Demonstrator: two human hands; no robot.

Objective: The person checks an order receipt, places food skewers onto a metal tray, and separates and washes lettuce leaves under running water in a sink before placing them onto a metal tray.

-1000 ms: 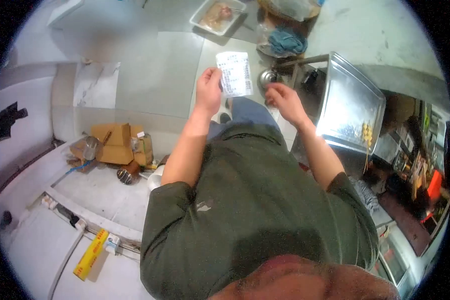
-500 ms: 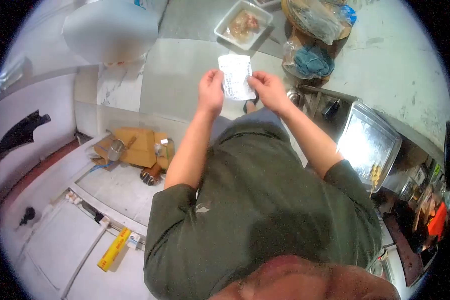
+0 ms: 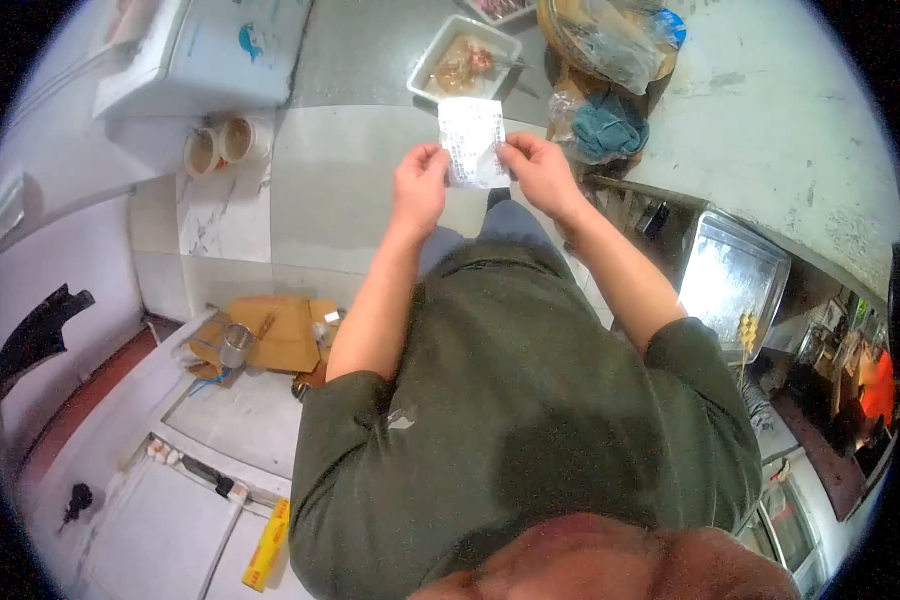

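A white paper slip (image 3: 473,143) with rows of dark print is held up in front of my body. My left hand (image 3: 422,185) pinches its left edge between thumb and fingers. On the opposite edge, my right hand (image 3: 542,172) grips the slip the same way. Just beyond the paper lies a white tray (image 3: 418,80) holding pale and reddish food.
A metal tray (image 3: 725,280) with yellow skewered pieces (image 3: 748,330) is at the right, near a grey-green counter (image 3: 770,130). Teal cloth (image 3: 610,128) lies at the upper right. Two round tubs (image 3: 238,140) and a cardboard box (image 3: 285,335) are on the left.
My right hand has come in from the right and taken hold of the slip's right edge. The view has shifted, and the two tubs at the left now show.
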